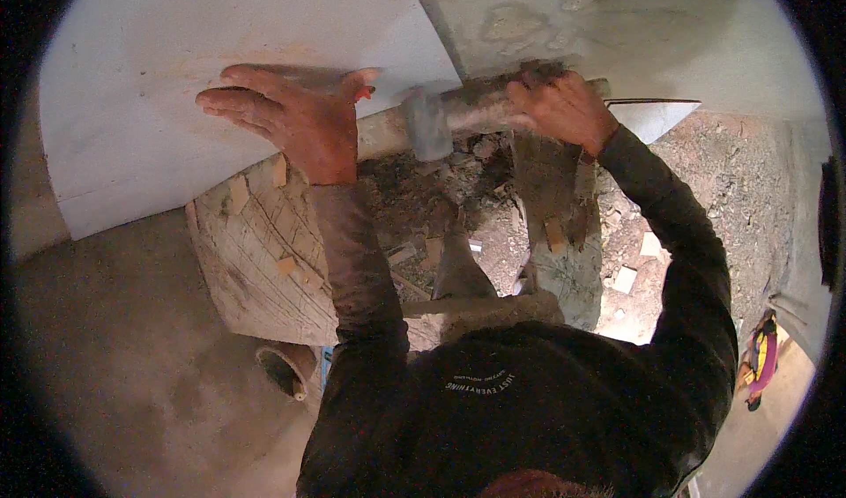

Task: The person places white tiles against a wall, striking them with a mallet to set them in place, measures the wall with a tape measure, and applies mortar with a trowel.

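Observation:
My left hand point(291, 119) lies on a large white panel point(176, 22), fingers stretched out, near its lower edge. My right hand point(568, 110) is closed on the handle of a hammer point(426, 123), whose blurred grey head is just right of my left hand, by the panel's edge. Another white piece point(661, 119) lies to the right, behind my right wrist. Below my hands is a rough, cracked concrete structure point(247, 278) with small tan chips on it and dark rubble in its gap.
A grey wall point(670, 31) is beyond my right hand. Rubble ground point(634, 216) with pale scraps lies at right. A round bucket-like container point(282, 370) stands at lower left. A person in yellow and purple point(762, 357) is at the far right.

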`<control>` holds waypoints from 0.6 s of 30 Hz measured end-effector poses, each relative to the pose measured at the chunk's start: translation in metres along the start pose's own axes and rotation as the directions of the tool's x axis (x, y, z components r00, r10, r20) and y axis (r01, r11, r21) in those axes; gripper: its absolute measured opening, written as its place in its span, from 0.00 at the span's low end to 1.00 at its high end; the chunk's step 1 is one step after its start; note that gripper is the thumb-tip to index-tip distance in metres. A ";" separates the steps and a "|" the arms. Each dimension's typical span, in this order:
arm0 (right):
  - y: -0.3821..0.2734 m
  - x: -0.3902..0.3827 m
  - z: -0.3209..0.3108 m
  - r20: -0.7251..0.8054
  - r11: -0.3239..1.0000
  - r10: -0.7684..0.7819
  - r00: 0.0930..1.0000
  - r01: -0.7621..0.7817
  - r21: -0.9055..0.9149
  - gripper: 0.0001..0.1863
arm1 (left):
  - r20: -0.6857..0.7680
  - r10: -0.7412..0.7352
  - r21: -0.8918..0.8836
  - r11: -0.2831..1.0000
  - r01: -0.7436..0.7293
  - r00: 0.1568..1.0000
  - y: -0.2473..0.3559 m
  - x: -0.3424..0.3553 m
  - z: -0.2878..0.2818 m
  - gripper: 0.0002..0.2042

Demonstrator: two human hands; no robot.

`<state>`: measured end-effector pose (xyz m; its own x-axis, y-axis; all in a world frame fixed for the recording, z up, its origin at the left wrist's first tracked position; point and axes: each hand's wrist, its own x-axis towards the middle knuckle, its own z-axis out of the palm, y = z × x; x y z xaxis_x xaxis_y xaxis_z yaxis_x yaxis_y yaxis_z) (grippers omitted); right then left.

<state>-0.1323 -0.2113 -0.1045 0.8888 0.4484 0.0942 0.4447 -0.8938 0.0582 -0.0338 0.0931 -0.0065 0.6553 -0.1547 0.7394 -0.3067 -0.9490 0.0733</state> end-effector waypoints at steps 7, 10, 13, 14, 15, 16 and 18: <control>-0.039 -0.071 -0.035 -0.075 0.986 0.009 0.997 0.003 0.165 0.20 | -0.038 0.009 -0.017 1.000 -0.010 0.999 -0.004 -0.005 0.003 0.79; -0.060 -0.128 -0.059 0.052 0.962 0.141 0.989 -0.149 0.229 0.19 | -0.008 -0.008 -0.017 1.000 0.008 1.000 0.001 -0.008 -0.012 0.70; -0.085 -0.185 -0.075 0.156 0.861 0.298 0.942 -0.336 0.381 0.20 | -0.033 -0.057 -0.159 0.986 0.051 0.998 -0.007 -0.032 -0.018 0.55; -0.094 -0.204 -0.076 0.202 0.830 0.340 0.918 -0.394 0.395 0.21 | -0.057 -0.081 -0.234 0.970 0.066 0.995 -0.011 -0.043 -0.017 0.50; -0.105 -0.217 -0.079 0.242 0.798 0.378 0.894 -0.447 0.406 0.22 | 0.056 -0.253 -0.372 0.893 0.255 0.966 -0.013 -0.057 -0.020 0.44; -0.116 -0.226 -0.080 0.221 0.774 0.414 0.883 -0.469 0.424 0.21 | 0.185 -0.398 -0.479 0.762 0.436 0.899 -0.012 -0.078 -0.021 0.39; -0.135 -0.245 -0.072 0.221 0.713 0.487 0.845 -0.531 0.459 0.20 | 0.466 -0.488 -0.615 0.420 0.667 0.738 -0.035 -0.136 0.002 0.30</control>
<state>-0.4182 -0.1999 -0.0643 0.9920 -0.0587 -0.1115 -0.1042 -0.8795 -0.4643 -0.1110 0.1472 -0.1108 0.9551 0.2207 0.1978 -0.1168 -0.3329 0.9357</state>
